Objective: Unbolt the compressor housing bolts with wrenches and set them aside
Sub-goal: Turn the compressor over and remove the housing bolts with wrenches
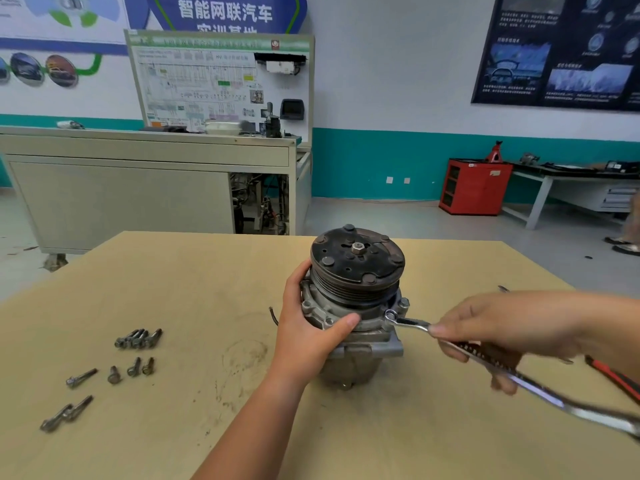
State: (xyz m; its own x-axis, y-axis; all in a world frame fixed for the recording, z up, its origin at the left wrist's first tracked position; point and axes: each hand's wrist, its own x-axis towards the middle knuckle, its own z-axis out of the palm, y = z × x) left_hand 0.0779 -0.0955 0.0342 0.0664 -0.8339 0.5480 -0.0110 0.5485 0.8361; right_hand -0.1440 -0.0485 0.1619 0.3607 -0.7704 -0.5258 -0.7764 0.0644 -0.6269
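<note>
A grey compressor stands upright on the tan table, its dark pulley on top. My left hand grips the housing's left flange, thumb lying across its front. My right hand holds a long chrome wrench; the wrench's ring end sits on a housing bolt at the right side of the flange. Another bolt head shows just above it. Several removed bolts lie on the table at the left, with more nearer the front edge.
A red-handled tool lies on the table at the far right, partly behind my right forearm. Beyond the table stand a beige training bench, a red cabinet and a white workbench. A thin black wire sticks out left of the compressor.
</note>
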